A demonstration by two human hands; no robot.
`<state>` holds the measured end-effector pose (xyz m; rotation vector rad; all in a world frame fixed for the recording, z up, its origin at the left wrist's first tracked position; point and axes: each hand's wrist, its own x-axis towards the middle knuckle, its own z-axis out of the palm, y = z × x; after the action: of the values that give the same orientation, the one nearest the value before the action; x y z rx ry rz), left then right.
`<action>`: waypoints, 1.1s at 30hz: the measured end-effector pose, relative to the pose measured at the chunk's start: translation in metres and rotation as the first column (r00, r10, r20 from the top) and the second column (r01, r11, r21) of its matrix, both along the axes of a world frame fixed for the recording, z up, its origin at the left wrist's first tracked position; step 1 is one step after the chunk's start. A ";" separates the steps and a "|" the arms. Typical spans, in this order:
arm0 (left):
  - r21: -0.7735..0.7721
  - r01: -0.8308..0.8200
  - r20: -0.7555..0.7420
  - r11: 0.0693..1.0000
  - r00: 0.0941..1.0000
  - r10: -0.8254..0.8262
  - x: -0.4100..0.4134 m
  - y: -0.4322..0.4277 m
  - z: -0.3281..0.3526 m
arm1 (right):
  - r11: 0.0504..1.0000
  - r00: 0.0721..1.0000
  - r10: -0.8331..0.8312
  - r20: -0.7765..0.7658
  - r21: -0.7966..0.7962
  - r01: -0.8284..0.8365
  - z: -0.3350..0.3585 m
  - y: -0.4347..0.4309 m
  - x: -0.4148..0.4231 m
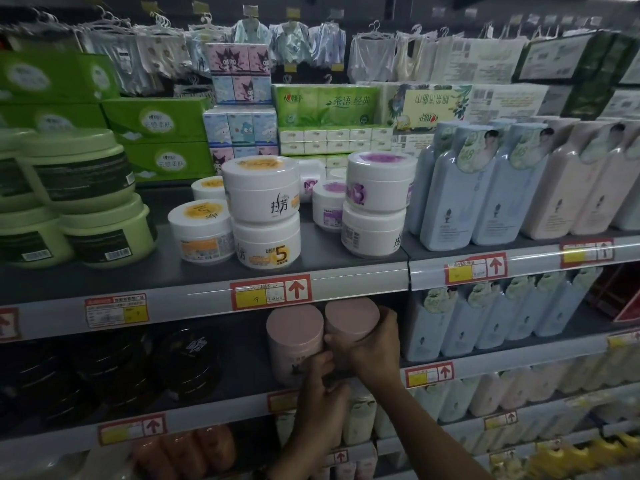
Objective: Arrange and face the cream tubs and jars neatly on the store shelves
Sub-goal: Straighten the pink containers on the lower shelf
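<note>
Two hands, right (370, 344) wrapped around right pink jar (351, 320), left (322, 382) gripping its base

Head view faces shelves (311, 271) closely, perhaps slightly downward.

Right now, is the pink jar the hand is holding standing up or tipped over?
Standing up. The right pink jar has its flat lid on top, gripped by the right hand.
</note>
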<state>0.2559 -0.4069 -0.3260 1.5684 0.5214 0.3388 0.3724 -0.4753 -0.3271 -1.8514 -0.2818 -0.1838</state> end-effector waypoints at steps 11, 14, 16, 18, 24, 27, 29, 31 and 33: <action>-0.011 -0.004 -0.024 1.000 1.000 0.004 0.001 0.000 -0.005 | 0.992 0.993 0.122 0.012 -0.020 -0.121 0.003 -0.019 0.011; 0.000 -0.005 -0.049 1.000 0.999 0.005 -0.002 0.000 -0.003 | 0.986 0.986 0.166 0.006 -0.033 -0.166 0.000 -0.024 0.016; 0.006 -0.005 -0.057 1.000 0.998 0.006 -0.003 0.000 -0.002 | 0.981 0.982 0.190 -0.002 -0.040 -0.190 -0.001 -0.025 0.018; -0.001 -0.009 -0.051 1.000 0.999 0.009 -0.005 0.000 0.000 | 0.976 0.977 0.213 -0.015 -0.047 -0.214 -0.003 -0.027 0.021; 0.018 0.003 -0.054 1.000 0.999 -0.002 -0.011 0.004 0.004 | 0.948 0.947 0.315 -0.060 -0.033 -0.317 -0.005 -0.032 0.030; 0.008 0.009 -0.062 1.000 0.998 -0.008 -0.014 0.004 0.005 | 0.931 0.928 0.362 -0.088 -0.019 -0.365 -0.007 -0.035 0.036; 0.004 0.005 -0.056 1.000 0.998 -0.005 -0.015 0.003 0.003 | 0.914 0.911 0.402 -0.089 -0.018 -0.405 -0.007 -0.039 0.039; -0.005 0.000 -0.059 1.000 0.998 0.000 -0.017 0.003 0.002 | 0.902 0.900 0.428 -0.085 -0.022 -0.432 -0.007 -0.040 0.039; -0.007 0.005 -0.069 1.000 0.998 -0.005 -0.018 0.004 0.001 | 0.899 0.897 0.435 -0.079 -0.015 -0.438 -0.009 -0.039 0.037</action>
<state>0.2380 -0.4030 -0.3249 1.5793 0.5711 0.2798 0.4095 -0.5140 -0.3358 -1.7729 -0.6433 0.2018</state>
